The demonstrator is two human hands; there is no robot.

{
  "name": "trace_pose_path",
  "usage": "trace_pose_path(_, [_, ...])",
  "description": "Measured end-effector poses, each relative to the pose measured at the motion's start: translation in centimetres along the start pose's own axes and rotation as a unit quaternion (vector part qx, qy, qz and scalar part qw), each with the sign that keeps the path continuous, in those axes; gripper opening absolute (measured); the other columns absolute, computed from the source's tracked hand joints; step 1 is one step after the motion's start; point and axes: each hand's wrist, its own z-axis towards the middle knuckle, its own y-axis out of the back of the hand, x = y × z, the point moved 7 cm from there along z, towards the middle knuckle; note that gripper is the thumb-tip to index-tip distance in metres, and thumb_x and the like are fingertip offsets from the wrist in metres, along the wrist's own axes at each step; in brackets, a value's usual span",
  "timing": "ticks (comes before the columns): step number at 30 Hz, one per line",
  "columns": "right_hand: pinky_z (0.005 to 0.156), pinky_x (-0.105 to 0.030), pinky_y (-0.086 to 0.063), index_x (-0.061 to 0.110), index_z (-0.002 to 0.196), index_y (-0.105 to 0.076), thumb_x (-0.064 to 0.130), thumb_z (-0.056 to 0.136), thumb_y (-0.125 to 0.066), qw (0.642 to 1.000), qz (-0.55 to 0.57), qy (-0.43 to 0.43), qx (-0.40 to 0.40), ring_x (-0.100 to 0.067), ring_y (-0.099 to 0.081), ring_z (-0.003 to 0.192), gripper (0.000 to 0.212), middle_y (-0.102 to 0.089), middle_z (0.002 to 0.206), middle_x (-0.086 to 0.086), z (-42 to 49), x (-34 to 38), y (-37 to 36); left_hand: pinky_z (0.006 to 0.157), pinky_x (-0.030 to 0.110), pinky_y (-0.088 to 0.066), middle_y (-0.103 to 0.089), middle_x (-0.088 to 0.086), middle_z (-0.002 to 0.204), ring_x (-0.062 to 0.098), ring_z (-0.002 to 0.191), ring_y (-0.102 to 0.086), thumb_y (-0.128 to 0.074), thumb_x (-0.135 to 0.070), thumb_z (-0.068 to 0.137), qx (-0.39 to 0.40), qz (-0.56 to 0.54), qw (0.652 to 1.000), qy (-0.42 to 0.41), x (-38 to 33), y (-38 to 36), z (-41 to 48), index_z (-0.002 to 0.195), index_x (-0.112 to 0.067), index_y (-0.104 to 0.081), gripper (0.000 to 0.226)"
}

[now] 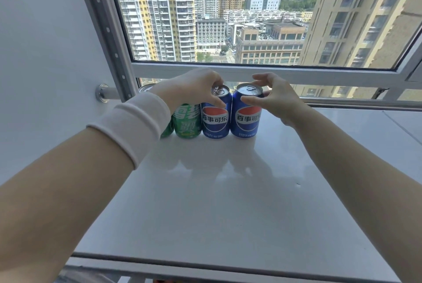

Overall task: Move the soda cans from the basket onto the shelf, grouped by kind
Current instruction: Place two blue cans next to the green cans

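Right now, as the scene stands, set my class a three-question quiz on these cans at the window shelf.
1. True or false: the left blue can and right blue can stand upright, side by side, on the shelf.
2. Which can stands just left of the left blue can? A red; B green; C orange.
3. Fill in: the left hand grips the left blue can near its ____.
Key: 1 true; 2 B, the green can; 3 top.

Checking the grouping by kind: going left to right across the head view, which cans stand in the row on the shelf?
A half-hidden green can → green can → blue can → second blue can.
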Motion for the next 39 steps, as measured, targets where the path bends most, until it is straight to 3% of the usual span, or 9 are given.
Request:
trace_pose_path(2, [0.074, -0.027, -0.046, 0.013, 0.13, -0.046, 0.015, 0.073, -0.078, 1.0, 0.002, -0.003, 0.001, -0.015, -0.056, 0.091, 0.065, -0.055, 0.115, 0.0, 0.0, 0.0, 0.0, 0.09, 0.034, -0.044, -0.057, 0.007, 0.125, 0.024, 0.11, -0.053, -0.07, -0.038, 0.079, -0.003, 0.004, 1.0, 0.001, 0.0, 0.0, 0.1, 0.128, -0.008, -0.051, 0.061])
trace_pose_path(13, [0.081, -0.027, -0.045, 0.011, 0.134, -0.042, 0.02, 0.072, -0.079, 1.0, -0.019, -0.007, -0.009, -0.017, -0.055, 0.101, 0.073, -0.051, 0.111, 0.002, 0.0, -0.2, -0.1, 0.088, 0.024, -0.036, -0.05, 0.005, 0.135, 0.021, 0.118, -0.049, -0.069, -0.035, 0.08, 0.0, -0.002, 1.0, -0.006, 0.2, -0.3, 0.3, 0.136, -0.012, -0.043, 0.066])
trace_pose_path(23, [0.097, -0.033, -0.045, 0.011, 0.141, -0.033, 0.026, 0.072, -0.079, 1.0, -0.018, -0.014, -0.021, -0.021, -0.05, 0.121, 0.084, -0.047, 0.137, -0.006, -0.5, -1.0, -0.4, 0.102, 0.034, -0.032, -0.036, 0.01, 0.146, 0.026, 0.131, -0.036, -0.061, -0.036, 0.087, 0.002, 0.037, 0.999, 0.007, -0.2, -1.0, -0.1, 0.142, -0.011, -0.032, 0.067])
trace_pose_path(26, [0.105, -0.036, -0.038, 0.014, 0.146, -0.022, 0.029, 0.074, -0.076, 0.999, -0.011, -0.018, -0.037, -0.022, -0.036, 0.134, 0.091, -0.034, 0.148, -0.009, -1.9, -1.2, 0.0, 0.112, 0.036, -0.02, -0.025, 0.01, 0.153, 0.026, 0.14, -0.022, -0.056, -0.036, 0.09, -0.031, 0.052, 0.998, 0.009, -1.0, -1.0, -1.2, 0.146, -0.01, -0.022, 0.071])
trace_pose_path(30, [0.11, -0.034, -0.029, 0.011, 0.146, -0.022, 0.032, 0.078, -0.073, 0.997, -0.041, -0.009, -0.062, -0.02, -0.028, 0.138, 0.088, -0.03, 0.15, -0.009, -5.4, -1.6, 1.6, 0.115, 0.037, -0.01, -0.016, 0.01, 0.156, 0.024, 0.144, -0.011, -0.051, -0.034, 0.093, -0.103, 0.039, 0.994, 0.015, -2.8, -1.0, -4.0, 0.147, -0.01, -0.019, 0.067])
trace_pose_path(34, [0.108, -0.027, -0.025, 0.007, 0.144, -0.025, 0.033, 0.082, -0.068, 0.991, -0.119, 0.023, -0.063, -0.018, -0.03, 0.137, 0.08, -0.035, 0.148, -0.009, -10.9, -1.8, 3.2, 0.116, 0.035, -0.009, -0.021, 0.011, 0.154, 0.024, 0.143, -0.015, -0.052, -0.031, 0.093, -0.172, 0.035, 0.984, -0.001, -6.6, -1.9, -7.9, 0.145, -0.009, -0.024, 0.063])
trace_pose_path(39, [0.109, -0.026, -0.022, 0.006, 0.144, -0.026, 0.035, 0.086, -0.063, 0.973, -0.209, 0.084, -0.057, -0.02, -0.029, 0.137, 0.074, -0.035, 0.147, -0.009, -19.3, -2.0, 5.5, 0.116, 0.034, -0.011, -0.025, 0.009, 0.153, 0.022, 0.143, -0.018, -0.053, -0.029, 0.092, -0.194, -0.003, 0.981, -0.017, -13.0, -6.0, -13.9, 0.144, -0.009, -0.029, 0.06])
